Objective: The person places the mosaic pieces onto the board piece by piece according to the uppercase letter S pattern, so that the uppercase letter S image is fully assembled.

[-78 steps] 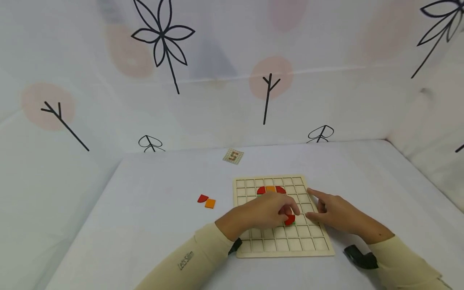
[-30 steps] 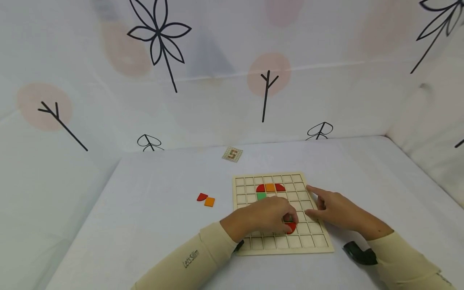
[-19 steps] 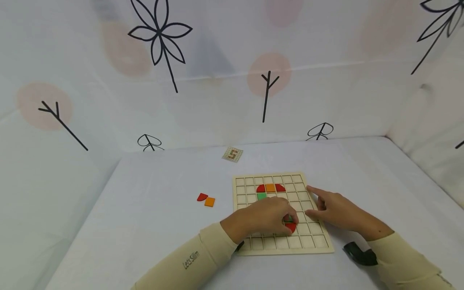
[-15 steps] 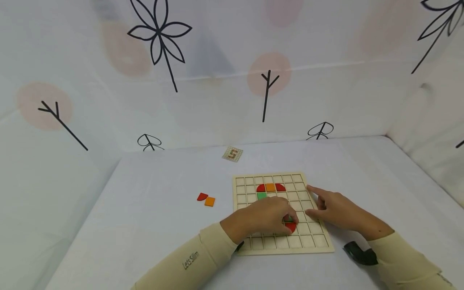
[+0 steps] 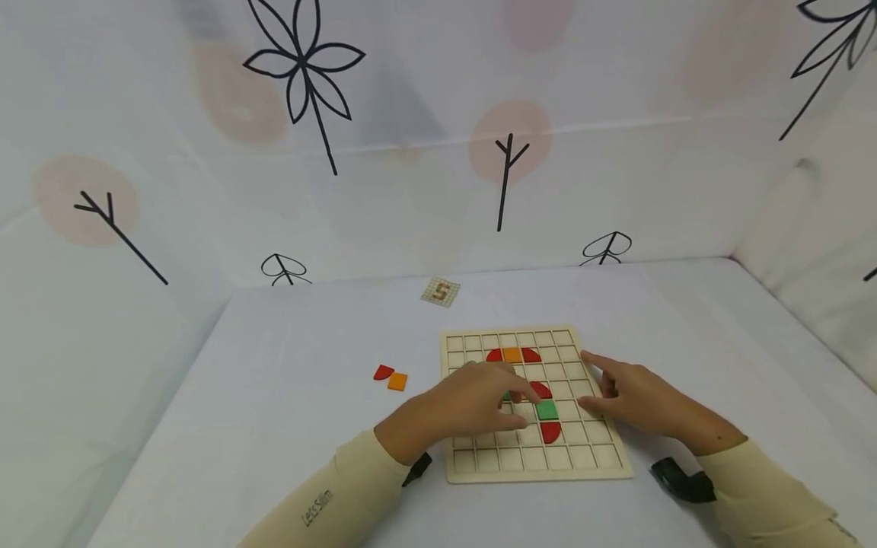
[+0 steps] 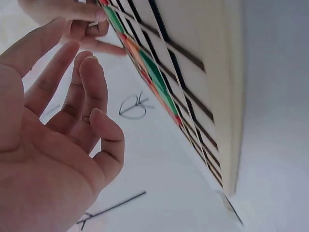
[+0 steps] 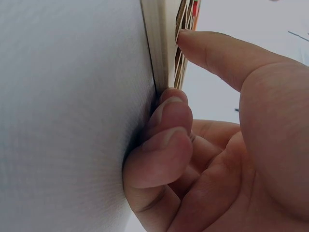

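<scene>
My left hand (image 5: 473,403) hovers over the left-middle of a wooden grid board (image 5: 479,460), fingers spread with nothing between them. Just right of its fingertips, a green square tile (image 5: 546,410) lies between a red quarter-round tile (image 5: 540,390) above and another red quarter-round tile (image 5: 551,433) below. Farther up the board, an orange square tile (image 5: 511,355) sits between two red rounded tiles. My left hand partly hides more green. At the board's right edge, my right hand (image 5: 640,397) grips the rim; in the right wrist view the thumb (image 7: 217,50) lies on top and curled fingers (image 7: 164,154) meet its side.
Left of the board, a loose red quarter-round tile (image 5: 384,372) and a loose orange square tile (image 5: 397,381) lie on the white tabletop (image 5: 274,396). Behind the board is a small pattern card (image 5: 441,291). A patterned cloth backdrop (image 5: 411,205) rises at the back.
My left hand has lifted off the green and red tiles and drawn back to the left, its fingers opening, which uncovers the column of tiles. My right hand has stayed at the rim.
</scene>
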Demonstrator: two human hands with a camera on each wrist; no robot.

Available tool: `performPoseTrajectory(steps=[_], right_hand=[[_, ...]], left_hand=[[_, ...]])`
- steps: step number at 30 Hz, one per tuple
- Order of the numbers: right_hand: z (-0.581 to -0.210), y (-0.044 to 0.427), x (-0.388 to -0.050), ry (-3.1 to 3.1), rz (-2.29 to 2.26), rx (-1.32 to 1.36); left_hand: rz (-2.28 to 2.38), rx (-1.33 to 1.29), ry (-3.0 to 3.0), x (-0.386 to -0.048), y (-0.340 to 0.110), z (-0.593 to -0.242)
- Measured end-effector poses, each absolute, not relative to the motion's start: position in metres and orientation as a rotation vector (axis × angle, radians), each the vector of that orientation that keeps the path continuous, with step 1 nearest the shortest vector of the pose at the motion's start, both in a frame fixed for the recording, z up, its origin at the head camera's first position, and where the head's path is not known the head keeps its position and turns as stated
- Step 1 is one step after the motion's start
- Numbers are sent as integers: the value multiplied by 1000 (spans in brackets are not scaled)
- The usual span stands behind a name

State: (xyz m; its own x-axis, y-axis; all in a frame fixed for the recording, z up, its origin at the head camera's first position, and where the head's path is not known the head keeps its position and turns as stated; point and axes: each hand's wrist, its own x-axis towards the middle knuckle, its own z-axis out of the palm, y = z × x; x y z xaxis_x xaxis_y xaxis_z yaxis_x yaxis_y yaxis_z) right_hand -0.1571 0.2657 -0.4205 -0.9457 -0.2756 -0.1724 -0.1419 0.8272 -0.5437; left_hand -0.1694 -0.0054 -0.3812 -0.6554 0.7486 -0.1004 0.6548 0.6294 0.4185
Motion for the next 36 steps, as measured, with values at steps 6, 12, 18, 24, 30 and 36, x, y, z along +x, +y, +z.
performPoseTrajectory(steps=[6, 12, 18, 24, 30, 36], right_hand=[[-420, 265, -157, 2764, -799, -310], [-420, 264, -158, 2762, -794, -308], [-419, 264, -158, 2761, -796, -311], [-421, 264, -158, 2764, -790, -307], [-422, 266, -157, 2773, -762, -307], [-420, 267, -158, 2790, -769, -346]], left_hand=[[631, 1035, 2682, -170, -40, -377], [666, 922, 2767, -173, -74, -377], [650, 866, 2846, -180, -104, -379], [681, 802, 2873, -189, -130, -381], [539, 758, 2890, -195, -140, -390], [478, 686, 2903, -200, -143, -396]])
